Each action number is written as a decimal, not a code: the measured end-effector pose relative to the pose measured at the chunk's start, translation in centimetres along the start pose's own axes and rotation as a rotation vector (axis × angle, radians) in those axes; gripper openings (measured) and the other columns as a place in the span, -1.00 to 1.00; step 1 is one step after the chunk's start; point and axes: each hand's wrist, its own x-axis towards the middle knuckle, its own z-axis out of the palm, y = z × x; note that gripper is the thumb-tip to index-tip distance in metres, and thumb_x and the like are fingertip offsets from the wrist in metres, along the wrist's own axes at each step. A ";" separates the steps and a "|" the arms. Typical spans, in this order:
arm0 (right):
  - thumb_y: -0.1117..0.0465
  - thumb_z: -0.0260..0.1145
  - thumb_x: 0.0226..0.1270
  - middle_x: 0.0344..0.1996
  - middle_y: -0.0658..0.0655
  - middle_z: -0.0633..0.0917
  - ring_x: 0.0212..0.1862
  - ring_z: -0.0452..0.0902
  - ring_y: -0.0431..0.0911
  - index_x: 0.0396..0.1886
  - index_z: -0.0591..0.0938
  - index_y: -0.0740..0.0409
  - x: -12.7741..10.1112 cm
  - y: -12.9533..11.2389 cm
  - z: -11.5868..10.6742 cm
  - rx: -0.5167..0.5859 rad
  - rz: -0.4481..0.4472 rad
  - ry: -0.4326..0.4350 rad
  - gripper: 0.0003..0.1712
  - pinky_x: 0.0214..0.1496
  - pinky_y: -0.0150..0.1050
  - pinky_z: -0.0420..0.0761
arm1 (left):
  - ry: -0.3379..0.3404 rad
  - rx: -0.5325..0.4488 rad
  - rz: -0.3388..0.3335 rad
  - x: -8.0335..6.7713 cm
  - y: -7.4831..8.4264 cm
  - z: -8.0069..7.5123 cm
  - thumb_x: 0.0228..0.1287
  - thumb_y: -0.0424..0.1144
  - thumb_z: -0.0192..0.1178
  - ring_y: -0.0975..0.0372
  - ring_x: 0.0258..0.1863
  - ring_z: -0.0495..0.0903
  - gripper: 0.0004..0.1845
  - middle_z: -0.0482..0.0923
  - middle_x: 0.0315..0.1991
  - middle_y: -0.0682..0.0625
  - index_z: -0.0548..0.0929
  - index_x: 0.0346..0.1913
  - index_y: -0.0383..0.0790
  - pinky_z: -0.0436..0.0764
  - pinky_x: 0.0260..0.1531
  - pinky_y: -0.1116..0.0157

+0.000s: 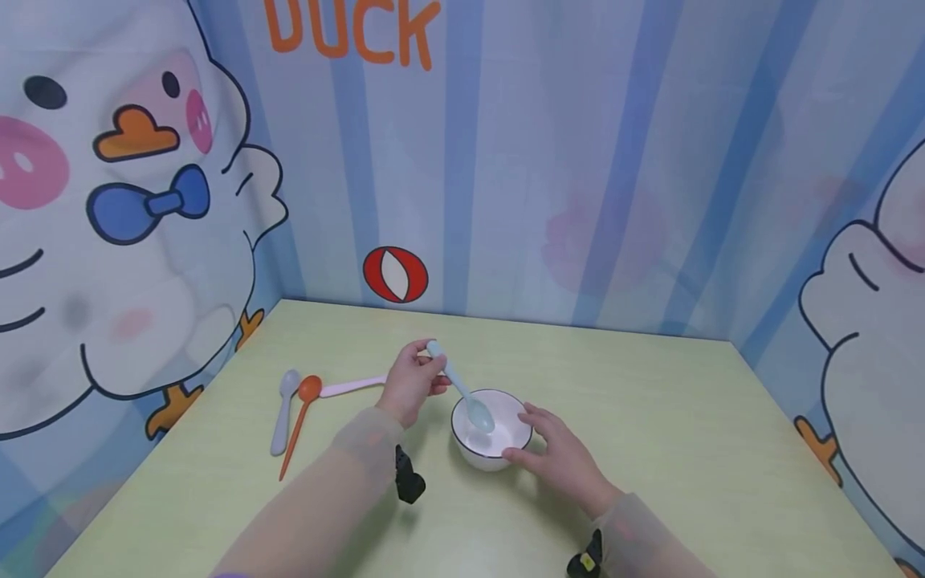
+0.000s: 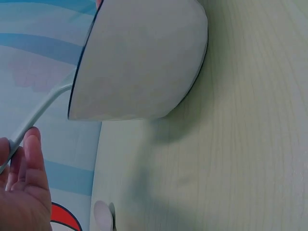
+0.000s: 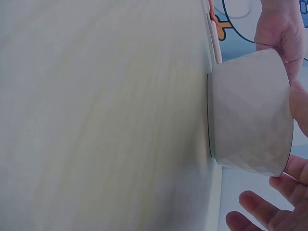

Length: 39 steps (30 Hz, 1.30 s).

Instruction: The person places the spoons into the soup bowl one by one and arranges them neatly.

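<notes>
Head view: left hand [image 1: 410,384] pinches pale blue spoon [image 1: 462,387], its scoop inside white bowl [image 1: 491,429] at mid-counter [image 1: 650,449]; right hand [image 1: 560,453] steadies the bowl, grip relaxed.
Left wrist: fingers [image 2: 33,159] clasp the spoon handle.
Right wrist: fingertips [image 3: 288,173] touch the bowl rim.

Sheer beige sleeves [image 1: 340,474], small black cameras strapped under both wrists
</notes>
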 end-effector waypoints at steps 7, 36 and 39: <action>-0.09 0.46 0.10 0.38 0.13 0.35 0.41 0.17 0.13 0.24 0.51 0.21 -0.1 0.1 0.1 0.005 0.010 0.002 -0.22 0.36 0.13 0.22 | -0.012 0.021 -0.007 0.6 -0.5 0.4 0.38 -0.25 0.17 0.15 -0.35 0.64 -0.46 0.48 -0.13 -0.17 0.30 0.36 -0.13 0.65 -0.27 0.31; -0.13 0.45 0.10 0.39 0.10 0.34 0.40 0.18 0.12 0.20 0.56 0.19 0.0 0.2 0.1 0.009 0.010 -0.005 -0.27 0.34 0.14 0.25 | -0.114 0.275 0.021 1.7 -1.0 2.6 0.37 -0.24 0.18 0.16 -0.32 0.64 -0.49 0.52 -0.14 -0.12 0.38 0.35 -0.08 0.65 -0.24 0.31; -0.11 0.45 0.11 0.39 0.10 0.34 0.41 0.18 0.12 0.20 0.56 0.20 0.1 0.2 0.1 0.014 0.014 -0.011 -0.28 0.34 0.14 0.25 | -0.132 0.320 0.017 1.7 -0.9 2.8 0.36 -0.22 0.19 0.16 -0.31 0.64 -0.50 0.52 -0.15 -0.11 0.40 0.34 -0.06 0.65 -0.22 0.31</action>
